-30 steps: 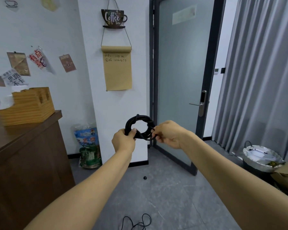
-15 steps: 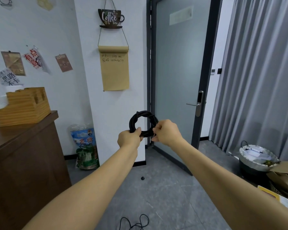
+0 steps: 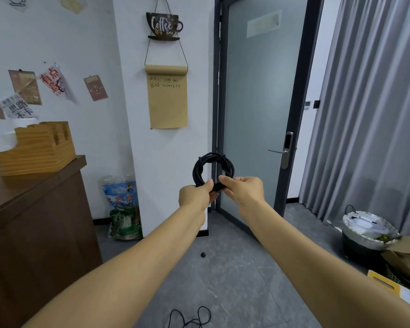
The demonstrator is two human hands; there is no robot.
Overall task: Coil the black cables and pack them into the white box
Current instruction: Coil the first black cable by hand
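Coiled black cable (image 3: 213, 168) sits upright in front of us at chest height before the door (image 3: 253, 110), our left hand (image 3: 194, 194) and right hand (image 3: 244, 191) both pinching its bottom edge with curled fingers. Loose cable (image 3: 189, 318) lies on the floor (image 3: 234, 280) below.

The coiled black cable (image 3: 213, 169) now stands rounder and upright — both hands sit closer together at its bottom edge.
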